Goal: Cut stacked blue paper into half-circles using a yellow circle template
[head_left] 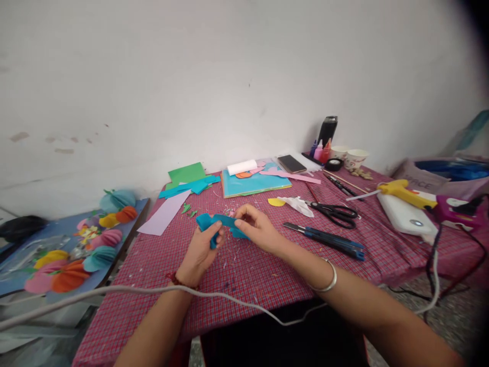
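A folded strip of blue paper [205, 221] is held in front of me, above the checked tablecloth. Its folded end is pinched between the thumb and fingers of my left hand [201, 250]. The free end stretches to the right, where my right hand [256, 228] grips it between thumb and fingertips. Another bit of blue paper [239, 233] shows just under my right fingers; whether it belongs to the same strip I cannot tell. Small green scraps [186, 208] lie beyond my left hand.
Right of my hands lie a box cutter [328, 240], black scissors [336, 213] and a yellow glue gun [407, 193]. A lilac sheet [164, 213] and blue strips [191, 186] are at left. A white cable [229, 296] crosses in front. Paper pumpkins [71, 275] sit on a blue side table.
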The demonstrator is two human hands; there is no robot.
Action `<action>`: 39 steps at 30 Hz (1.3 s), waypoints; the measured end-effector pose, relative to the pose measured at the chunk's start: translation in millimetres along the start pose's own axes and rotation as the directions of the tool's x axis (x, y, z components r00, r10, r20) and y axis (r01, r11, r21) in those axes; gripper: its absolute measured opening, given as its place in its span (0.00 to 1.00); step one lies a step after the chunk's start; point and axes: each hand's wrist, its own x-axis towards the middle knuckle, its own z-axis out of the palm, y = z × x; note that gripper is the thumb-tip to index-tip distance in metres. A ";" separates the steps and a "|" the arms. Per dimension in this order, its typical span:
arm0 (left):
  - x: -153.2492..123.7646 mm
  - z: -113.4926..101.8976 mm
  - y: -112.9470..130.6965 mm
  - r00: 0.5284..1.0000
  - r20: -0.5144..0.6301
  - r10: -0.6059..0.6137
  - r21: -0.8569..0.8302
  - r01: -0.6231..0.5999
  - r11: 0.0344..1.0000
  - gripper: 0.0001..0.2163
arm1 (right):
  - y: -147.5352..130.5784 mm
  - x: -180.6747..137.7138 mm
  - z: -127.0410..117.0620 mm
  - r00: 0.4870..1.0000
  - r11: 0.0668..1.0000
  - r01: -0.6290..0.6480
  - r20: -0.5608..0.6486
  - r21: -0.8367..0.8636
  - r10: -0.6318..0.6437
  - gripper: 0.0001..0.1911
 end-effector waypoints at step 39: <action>0.3 -2.7 -5.2 0.999 0.035 0.008 -0.006 -0.008 1.000 0.13 | 16.1 6.6 3.5 0.898 0.683 -0.370 0.056 0.630 0.436 0.22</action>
